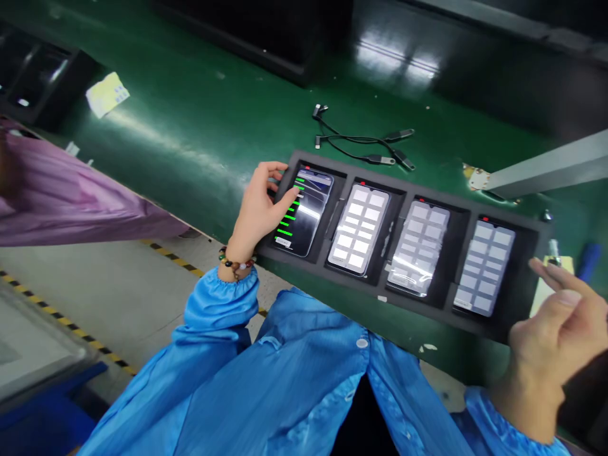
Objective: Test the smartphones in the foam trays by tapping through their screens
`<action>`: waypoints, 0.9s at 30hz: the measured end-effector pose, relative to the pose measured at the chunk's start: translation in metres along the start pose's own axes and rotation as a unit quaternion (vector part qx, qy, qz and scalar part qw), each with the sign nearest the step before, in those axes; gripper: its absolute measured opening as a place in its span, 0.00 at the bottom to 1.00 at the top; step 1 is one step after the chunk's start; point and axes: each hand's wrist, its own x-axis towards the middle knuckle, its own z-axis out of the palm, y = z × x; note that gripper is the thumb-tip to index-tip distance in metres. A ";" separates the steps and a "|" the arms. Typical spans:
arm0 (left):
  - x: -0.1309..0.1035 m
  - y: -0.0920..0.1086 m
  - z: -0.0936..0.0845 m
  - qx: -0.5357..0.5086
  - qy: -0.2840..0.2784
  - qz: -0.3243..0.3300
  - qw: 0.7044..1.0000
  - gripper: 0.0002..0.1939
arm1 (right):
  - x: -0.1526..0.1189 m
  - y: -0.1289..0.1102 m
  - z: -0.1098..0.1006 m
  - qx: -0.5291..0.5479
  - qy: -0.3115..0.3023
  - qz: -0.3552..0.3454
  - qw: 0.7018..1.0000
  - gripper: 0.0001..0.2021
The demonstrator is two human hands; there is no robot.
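Observation:
A black tray (350, 171) lies slanted on the green bench, with four compartments side by side. My left hand (261, 206) grips its left end, fingers at the outer edge and thumb reaching over the leftmost phone (306, 212). That phone has a dark screen with a column of green bars. The second phone (360, 229), third phone (418, 247) and rightmost phone (484, 267) show pale rectangles in a grid. At the tray's right end is my right hand (563, 316), slightly blurred, its fingers stretched along the edge and its thumb apart from the tray.
Short black cables (363, 139) lie behind the tray. A grey metal post (551, 166) slants in at right, near a blue object (590, 261). Yellowish paper (108, 95) lies at left, beside a person's pink garment (85, 190). Dark equipment (251, 31) stands at the back.

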 end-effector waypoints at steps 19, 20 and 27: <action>-0.006 0.033 0.018 0.103 -0.061 0.053 0.991 0.26 | 0.048 -0.207 0.091 0.151 -0.375 -0.212 0.890 0.24; -0.007 0.033 0.018 0.111 -0.061 0.059 0.990 0.26 | 0.047 -0.207 0.092 0.145 -0.373 -0.214 0.891 0.23; -0.038 0.040 0.013 0.188 -0.036 0.077 0.978 0.25 | 0.029 -0.211 0.074 0.121 -0.366 -0.254 0.887 0.23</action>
